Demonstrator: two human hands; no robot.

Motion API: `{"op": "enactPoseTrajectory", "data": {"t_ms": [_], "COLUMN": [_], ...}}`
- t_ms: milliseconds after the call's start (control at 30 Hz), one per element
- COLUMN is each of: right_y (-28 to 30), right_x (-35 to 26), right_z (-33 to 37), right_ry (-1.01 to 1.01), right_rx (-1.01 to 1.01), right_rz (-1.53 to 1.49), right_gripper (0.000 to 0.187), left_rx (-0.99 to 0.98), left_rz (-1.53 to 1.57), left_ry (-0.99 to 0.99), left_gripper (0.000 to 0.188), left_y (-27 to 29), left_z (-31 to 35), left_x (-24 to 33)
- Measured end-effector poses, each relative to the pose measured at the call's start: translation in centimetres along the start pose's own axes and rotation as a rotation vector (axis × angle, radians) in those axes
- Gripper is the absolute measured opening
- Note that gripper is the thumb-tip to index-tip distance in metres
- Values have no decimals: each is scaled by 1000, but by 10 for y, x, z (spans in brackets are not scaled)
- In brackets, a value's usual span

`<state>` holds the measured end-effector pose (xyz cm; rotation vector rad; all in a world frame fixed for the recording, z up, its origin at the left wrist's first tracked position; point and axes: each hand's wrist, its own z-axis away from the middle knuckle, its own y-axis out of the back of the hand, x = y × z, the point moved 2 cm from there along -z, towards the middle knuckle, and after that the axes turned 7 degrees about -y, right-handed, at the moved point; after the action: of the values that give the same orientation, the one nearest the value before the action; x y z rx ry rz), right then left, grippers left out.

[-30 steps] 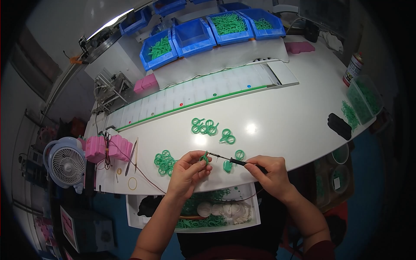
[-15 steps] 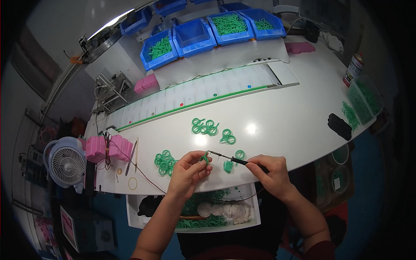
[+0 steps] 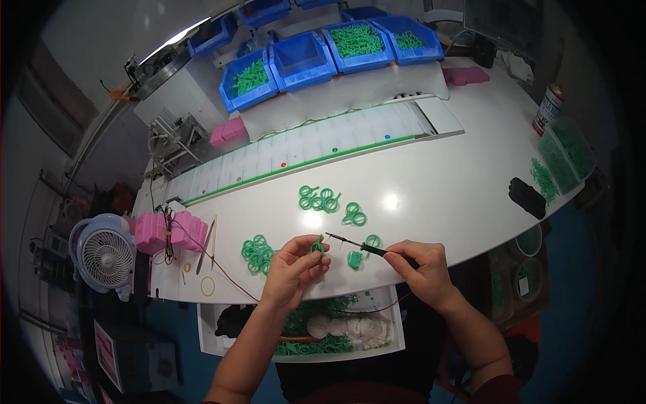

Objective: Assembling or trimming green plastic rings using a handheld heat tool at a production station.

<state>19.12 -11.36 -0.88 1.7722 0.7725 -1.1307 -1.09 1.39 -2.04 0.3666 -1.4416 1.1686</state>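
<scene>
Hands [image 3: 293, 271] partly cover green piece [image 3: 317, 246], tool handle [image 3: 374, 250].

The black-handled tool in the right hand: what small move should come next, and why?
Perhaps draw the black-handled tool slightly away, so the green piece can be checked: the left hand pinches the piece, while the tool, gripped in the right hand, has its tip very close to it.

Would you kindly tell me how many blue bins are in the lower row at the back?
4, left to right: the first bin, with green pieces; the second bin; the third bin and fourth bin, both with green pieces. None there looks hidden.
</scene>
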Motion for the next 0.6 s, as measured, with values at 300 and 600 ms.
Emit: {"op": "enactPoseTrajectory", "data": {"t_ms": [300, 600], "right_y": [1, 1], "right_x": [0, 0], "right_z": [0, 1], "right_ry": [-68, -70], "right_rx": [-31, -35], "right_rz": [-16, -28], "right_gripper": [15, 15], "left_rx": [22, 18], "left_rz": [-13, -5], "left_ry": [3, 3], "left_gripper": [34, 39], "left_y": [-1, 1], "left_z": [2, 1], "left_x": [2, 2]}}
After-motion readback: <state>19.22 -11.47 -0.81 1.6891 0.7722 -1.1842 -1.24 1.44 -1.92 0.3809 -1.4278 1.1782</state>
